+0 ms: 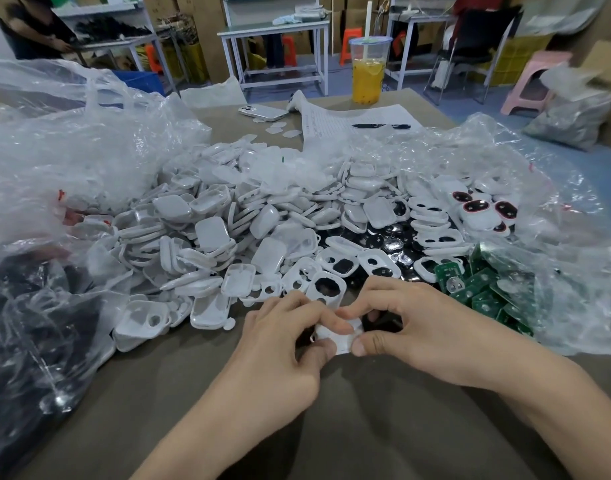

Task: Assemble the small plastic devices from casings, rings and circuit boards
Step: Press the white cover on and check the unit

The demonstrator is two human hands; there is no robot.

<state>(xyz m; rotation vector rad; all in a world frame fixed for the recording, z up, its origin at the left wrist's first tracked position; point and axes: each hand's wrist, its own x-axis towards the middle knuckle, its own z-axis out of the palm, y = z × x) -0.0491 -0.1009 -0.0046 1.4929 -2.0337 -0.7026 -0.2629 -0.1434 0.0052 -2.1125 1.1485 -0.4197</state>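
From my remote seat I see both hands meeting over the brown table (366, 427), a little in from its near edge. The left hand (283, 344) and the right hand (425, 327) each pinch the same small white plastic casing (344, 342), thumbs below and curled forefingers on top. It is mostly covered, so I cannot tell which parts are already inside it.

Just beyond the fingers lies a white faceplate with two cut-out holes (326, 289), at the front of a wide heap of white plastic shells and rings (210, 230) that spreads across the middle of the table. Green circuit boards (484, 292) are stacked toward the right edge, on crumpled clear plastic sheeting (556, 271). Behind them sit finished white units with red-rimmed black windows (477, 207). At the far edge stands a clear cup of orange drink (368, 69).
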